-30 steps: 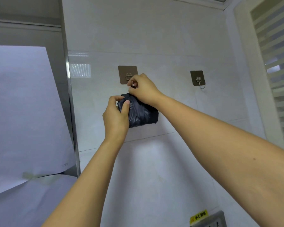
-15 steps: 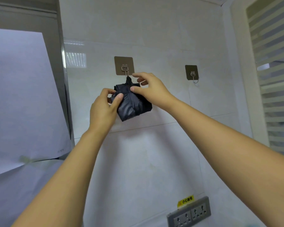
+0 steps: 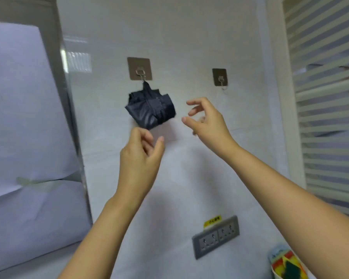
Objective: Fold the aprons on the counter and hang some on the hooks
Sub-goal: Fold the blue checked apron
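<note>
The dark folded apron hangs as a tight bundle from the left hook, caught there by a thin loop at its top. It sits just above the left hand and off to the inner side of the right hand. Neither hand holds anything. The left one is loosely curled with thumb and fingers apart, very close under the bundle, though I cannot tell whether it brushes the cloth. The right one is spread and relaxed, clear of the apron, with bare wall between them.

Up beyond the right hand, the second hook carries nothing. Below both forearms a grey socket strip is set into the wall.

As I judge it, one apron is folded and hung, so that part is done for this piece. The free hook suggests another may go up. The worktop itself is out of sight from here, so how many aprons wait for folding cannot be told.
</note>
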`<state>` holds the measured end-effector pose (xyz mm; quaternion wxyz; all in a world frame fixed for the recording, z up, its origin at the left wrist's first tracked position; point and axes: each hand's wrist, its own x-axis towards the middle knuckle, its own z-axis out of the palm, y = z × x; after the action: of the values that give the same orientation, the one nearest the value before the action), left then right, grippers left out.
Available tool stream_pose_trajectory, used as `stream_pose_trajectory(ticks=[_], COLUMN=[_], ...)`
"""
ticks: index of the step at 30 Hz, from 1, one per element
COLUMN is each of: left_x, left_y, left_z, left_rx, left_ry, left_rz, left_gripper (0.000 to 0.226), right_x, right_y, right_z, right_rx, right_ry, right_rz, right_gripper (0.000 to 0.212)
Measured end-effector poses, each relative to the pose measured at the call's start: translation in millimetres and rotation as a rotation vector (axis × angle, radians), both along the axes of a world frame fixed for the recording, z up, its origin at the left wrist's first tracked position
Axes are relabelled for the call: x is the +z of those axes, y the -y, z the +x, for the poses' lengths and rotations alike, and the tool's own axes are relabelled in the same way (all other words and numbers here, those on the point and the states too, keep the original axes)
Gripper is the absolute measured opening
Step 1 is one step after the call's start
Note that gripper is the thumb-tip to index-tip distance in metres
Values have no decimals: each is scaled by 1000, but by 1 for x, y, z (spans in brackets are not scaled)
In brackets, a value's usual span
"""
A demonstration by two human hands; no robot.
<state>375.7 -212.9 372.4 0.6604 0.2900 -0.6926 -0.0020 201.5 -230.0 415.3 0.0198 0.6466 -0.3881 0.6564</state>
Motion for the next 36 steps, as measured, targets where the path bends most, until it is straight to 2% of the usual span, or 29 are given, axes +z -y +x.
stream_pose_trajectory(ticks=[3, 6, 9, 11, 12, 14, 21, 22, 26, 29, 32, 34, 36], left_x=[-54, -120, -180, -206, -233, -252, -358, -373, -428, -468, -507, -525, -536], left_y=[-21, -29, -39, -40, -59, -67, -153, -165, -224, -270, -316, -343, -370], left_z=[-25, -58, -97, -119, -147, -164, -255, -266, -303, -326, -348, -358, -368], left_rx=[-201, -336, -442, -480, -560, -591, -786, -815, -939, -1010, -1002, -868, -765], left_ry=[195, 328, 482, 574, 628, 646, 882, 929, 1105, 1200, 1448, 1694, 1802], left_rz=[218, 432, 599, 624, 643, 638, 828, 858, 979, 955, 775, 634, 471], left_gripper=[32, 33, 31, 32, 32, 33, 28, 26, 21, 39, 86, 111, 119], right_x=[-59, -136, -207, -239, -269, -290, -400, -417, -492, -535, -555, -564, -580], right_y=[-39, -74, -113, -134, -170, -196, -356, -380, -479, -546, -599, -624, -646], right_z=[-28, -67, -118, -152, -178, -203, -286, -293, -307, -304, -288, -273, -259], right_rx=[-61, -218, -383, -442, -522, -580, -854, -891, -1019, -1112, -1233, -1239, -1210], right_ry=[-56, -198, -316, -342, -335, -326, -74, -34, 96, 175, 249, 300, 293], right_rz=[151, 384, 620, 719, 810, 872, 1258, 1355, 1675, 1747, 1721, 1756, 1819], right_gripper=[22, 25, 16, 26, 34, 39, 28, 36, 90, 109, 119, 119, 116])
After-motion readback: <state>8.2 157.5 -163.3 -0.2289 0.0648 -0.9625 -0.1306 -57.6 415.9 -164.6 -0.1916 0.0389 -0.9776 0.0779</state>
